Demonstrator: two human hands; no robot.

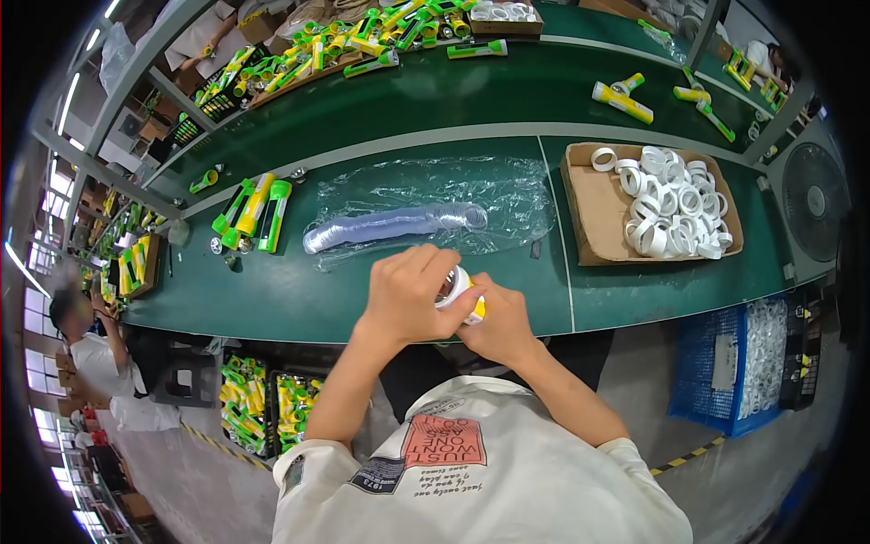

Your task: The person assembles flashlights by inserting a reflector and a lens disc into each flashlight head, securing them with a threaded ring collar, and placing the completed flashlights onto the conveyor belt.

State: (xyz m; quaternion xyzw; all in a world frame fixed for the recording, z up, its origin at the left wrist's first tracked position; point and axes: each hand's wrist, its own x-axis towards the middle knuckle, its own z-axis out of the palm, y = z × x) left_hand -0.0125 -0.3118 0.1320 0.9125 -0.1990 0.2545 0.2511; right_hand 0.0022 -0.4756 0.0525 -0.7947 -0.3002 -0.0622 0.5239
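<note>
Green surface (272, 304); at near edge, left hand (408, 288) grips flashlight (478, 311) ring (461, 282), right hand (501, 322) body; likely light, stiff, best held there.

Tubes (68, 104): I'm seeing bright white, far left of the carton (594, 218)
Film (390, 186): glinting, left of the carton
Edges: curving, black

Narrow bench (547, 295) gap separates film (517, 195) from carton (598, 213), apparently low-walled.
</note>
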